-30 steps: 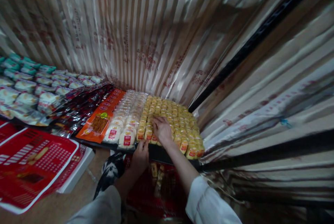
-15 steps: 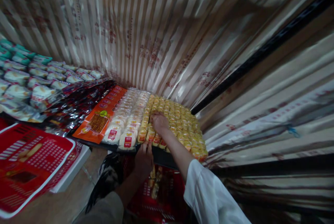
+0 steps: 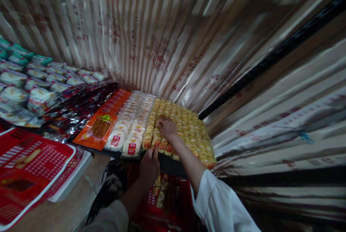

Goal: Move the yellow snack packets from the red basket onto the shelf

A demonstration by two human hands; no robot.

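Rows of small yellow wrapped snack packets (image 3: 186, 131) fill the right part of a dark shelf. My right hand (image 3: 167, 128) reaches over them with curled fingers, gripping packets partway back in a row near the left side of the block; its fingertips are partly hidden. At the front edge, my left hand (image 3: 149, 165) has its fingers together against the front packet (image 3: 156, 141) of that same row. Left of the yellow rows stand two rows of white round packaged crackers (image 3: 132, 144).
An orange snack bag (image 3: 101, 127) and dark shiny packets (image 3: 78, 111) lie further left, then white packets (image 3: 40, 96). A red box (image 3: 29, 170) stands at lower left. Below the shelf is a red container (image 3: 173, 206) with gold packets. Striped plastic sheeting (image 3: 151, 26) hangs behind.
Both hands stay at the same row with hardly any movement. The view has shifted slightly.
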